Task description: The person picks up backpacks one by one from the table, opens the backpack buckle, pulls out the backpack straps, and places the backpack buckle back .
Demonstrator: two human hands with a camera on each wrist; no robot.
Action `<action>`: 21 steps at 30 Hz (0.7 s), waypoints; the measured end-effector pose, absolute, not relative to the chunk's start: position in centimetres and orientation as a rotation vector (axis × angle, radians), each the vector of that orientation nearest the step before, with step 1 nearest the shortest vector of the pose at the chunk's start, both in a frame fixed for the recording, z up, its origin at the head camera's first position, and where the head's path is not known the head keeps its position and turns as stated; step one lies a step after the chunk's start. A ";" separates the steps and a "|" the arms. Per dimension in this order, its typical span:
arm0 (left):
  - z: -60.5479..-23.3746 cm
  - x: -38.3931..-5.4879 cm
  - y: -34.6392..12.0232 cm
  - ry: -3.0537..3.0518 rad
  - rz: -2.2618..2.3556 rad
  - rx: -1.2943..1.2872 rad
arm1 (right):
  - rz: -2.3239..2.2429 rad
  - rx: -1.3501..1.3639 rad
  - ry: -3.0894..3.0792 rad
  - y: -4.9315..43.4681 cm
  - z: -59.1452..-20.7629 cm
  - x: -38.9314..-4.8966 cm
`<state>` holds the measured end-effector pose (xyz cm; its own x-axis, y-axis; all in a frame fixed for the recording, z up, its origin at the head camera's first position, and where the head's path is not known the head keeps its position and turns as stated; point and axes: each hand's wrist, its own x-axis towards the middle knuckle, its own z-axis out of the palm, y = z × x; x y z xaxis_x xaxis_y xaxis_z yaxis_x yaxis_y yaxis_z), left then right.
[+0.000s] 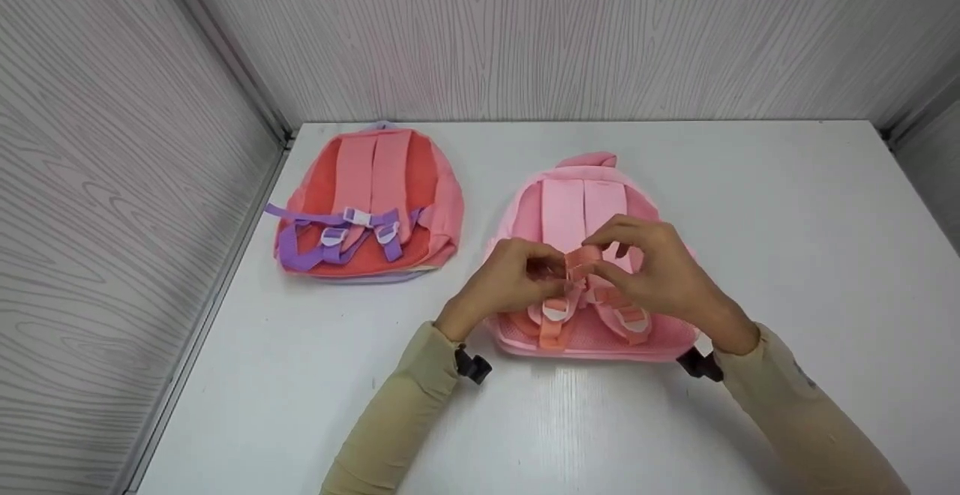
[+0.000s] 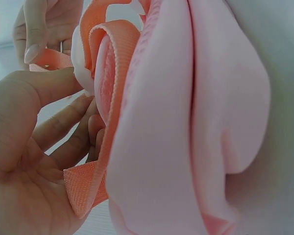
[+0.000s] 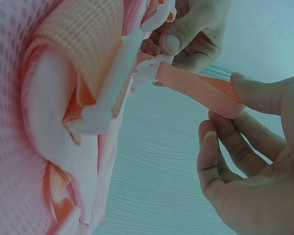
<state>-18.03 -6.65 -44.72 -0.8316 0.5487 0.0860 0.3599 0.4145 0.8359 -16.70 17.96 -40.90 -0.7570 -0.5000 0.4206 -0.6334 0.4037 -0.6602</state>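
Observation:
A pink backpack (image 1: 525, 210) lies on the table with its shoulder straps facing up. Above its lower half, my left hand (image 1: 517, 277) pinches a white plastic buckle (image 3: 149, 71) between thumb and fingers. From that buckle an orange webbing strap (image 3: 196, 90) runs across to my right hand (image 1: 656, 266), whose thumb and fingertips pinch its folded end. In the right wrist view the strap is stretched out between both hands. Two white strap adjusters (image 1: 556, 309) with orange webbing sit just below the hands. My fingers partly hide the buckle in the head view.
A coral backpack (image 1: 442, 210) with purple straps (image 1: 300, 255) and a white buckle lies to the left on the white table (image 1: 300, 375). Wood-grain panels (image 1: 525, 37) rise behind the table and at its sides.

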 end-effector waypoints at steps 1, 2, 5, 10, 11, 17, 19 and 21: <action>-44.7 -18.0 -6.6 2.466 1.383 0.805 | 1.276 1.009 -2.500 18.1 -40.9 -16.7; -44.7 -18.0 -6.6 2.463 1.385 0.804 | 1.269 1.002 -2.501 18.2 -40.9 -16.7; -44.6 -18.0 -6.6 2.460 1.393 0.802 | 1.279 0.993 -2.498 18.5 -40.9 -16.6; -44.6 -17.9 -6.6 2.458 1.402 0.797 | 1.297 0.984 -2.489 18.9 -40.9 -16.5; -44.7 -17.9 -6.6 2.458 1.404 0.797 | 1.300 0.978 -2.489 19.0 -40.9 -16.5; -44.7 -17.8 -6.6 2.453 1.415 0.791 | 1.339 0.956 -2.481 19.2 -41.2 -16.4; -44.8 -17.8 -6.6 2.447 1.422 0.779 | 1.363 0.962 -2.467 19.2 -41.3 -16.3; -44.8 -17.7 -6.6 2.442 1.427 0.772 | 1.386 0.968 -2.446 19.2 -41.2 -16.3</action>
